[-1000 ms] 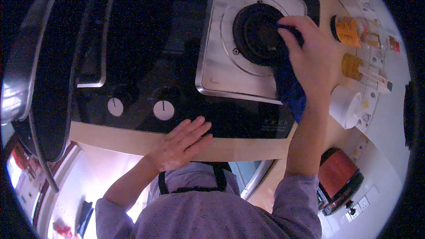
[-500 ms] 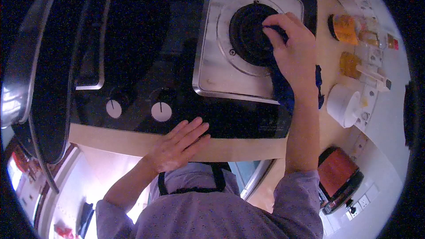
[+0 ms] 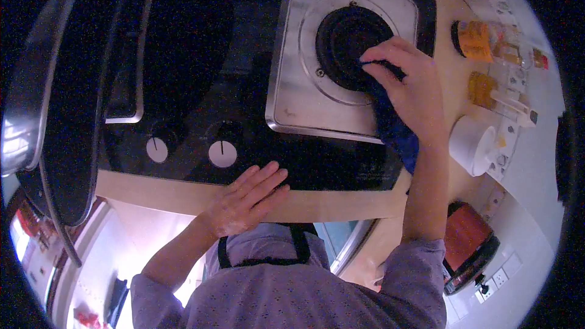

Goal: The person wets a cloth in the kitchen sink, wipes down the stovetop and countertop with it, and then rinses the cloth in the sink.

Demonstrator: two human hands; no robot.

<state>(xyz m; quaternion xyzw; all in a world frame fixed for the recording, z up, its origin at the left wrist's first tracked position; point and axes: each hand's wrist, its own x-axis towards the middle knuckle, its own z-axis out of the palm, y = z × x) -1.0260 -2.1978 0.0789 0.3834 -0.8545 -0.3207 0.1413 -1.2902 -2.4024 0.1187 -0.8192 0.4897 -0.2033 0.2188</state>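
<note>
My right hand (image 3: 409,79) pinches a dark blue cloth (image 3: 393,125) at the lower right of the round black burner (image 3: 347,42). The cloth hangs from my fingers over the edge of the steel burner plate (image 3: 292,100) and the black glass hob (image 3: 329,161). Resting on the front edge of the hob and the wooden counter, my left hand (image 3: 247,198) is open with nothing in it. Two white-faced knobs (image 3: 223,153) (image 3: 157,150) sit up and left of it.
A white lidded pot (image 3: 472,145), an orange-labelled jar (image 3: 474,41) and a jar of yellow contents (image 3: 482,89) stand along the right wall. Below them is a red and black appliance (image 3: 468,239). A large dark pan (image 3: 73,103) is at the far left.
My right hand has moved left and then down toward the burner's lower right edge, with the cloth still in it. My left hand rests in nearly the same place.
</note>
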